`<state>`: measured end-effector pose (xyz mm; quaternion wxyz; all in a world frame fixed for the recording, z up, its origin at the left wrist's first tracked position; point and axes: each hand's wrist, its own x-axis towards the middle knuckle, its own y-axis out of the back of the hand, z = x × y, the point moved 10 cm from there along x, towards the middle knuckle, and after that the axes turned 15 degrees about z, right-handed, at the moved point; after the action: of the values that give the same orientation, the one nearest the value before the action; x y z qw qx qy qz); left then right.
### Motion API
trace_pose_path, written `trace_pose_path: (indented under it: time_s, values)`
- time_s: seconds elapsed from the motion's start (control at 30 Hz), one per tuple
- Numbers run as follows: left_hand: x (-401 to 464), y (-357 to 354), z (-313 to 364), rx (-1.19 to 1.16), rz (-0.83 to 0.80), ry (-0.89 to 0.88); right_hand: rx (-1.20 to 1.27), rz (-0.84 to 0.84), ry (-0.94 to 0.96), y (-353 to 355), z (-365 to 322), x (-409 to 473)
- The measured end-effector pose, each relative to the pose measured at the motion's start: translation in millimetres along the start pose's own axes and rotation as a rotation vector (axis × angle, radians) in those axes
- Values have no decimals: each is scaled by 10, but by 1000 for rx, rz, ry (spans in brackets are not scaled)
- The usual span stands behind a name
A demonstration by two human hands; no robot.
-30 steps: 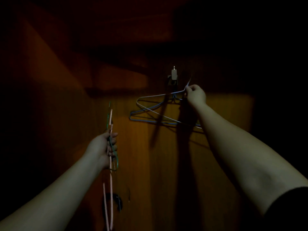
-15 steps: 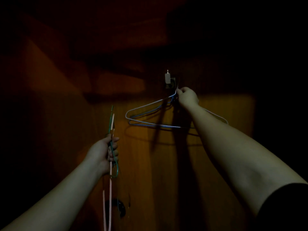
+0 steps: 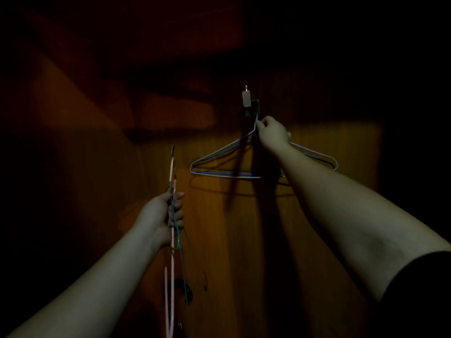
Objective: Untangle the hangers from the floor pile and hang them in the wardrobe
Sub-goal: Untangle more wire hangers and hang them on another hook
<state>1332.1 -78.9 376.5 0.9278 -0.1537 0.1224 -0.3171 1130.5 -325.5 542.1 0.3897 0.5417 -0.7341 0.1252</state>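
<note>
The right hand [image 3: 272,134] is raised to the wall hook [image 3: 251,107] at the back of the dim wardrobe [image 3: 244,240], its fingers pinching the neck of a pale hanger [image 3: 220,156] just below the hook, probably so the wire top can be steered onto it; whether the top already sits on the hook is too dark to tell; a blue hanger [image 3: 210,172] lies right against the pale one, apparently hanging from the same hook, though its top is hidden by the hand. The left hand [image 3: 166,215] stays lower and well apart, fingers curled round a pink hanger [image 3: 172,259] and a green hanger [image 3: 176,215] held upright and edge-on, likely kept to the side as the waiting supply so they do not snag the ones being hung.
</note>
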Motion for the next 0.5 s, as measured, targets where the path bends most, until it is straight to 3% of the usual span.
trace_pose_path:
  time_s: [0.5]
  values:
    - [124,15,-36,26,7,2,-219,20,18,-42,122,102]
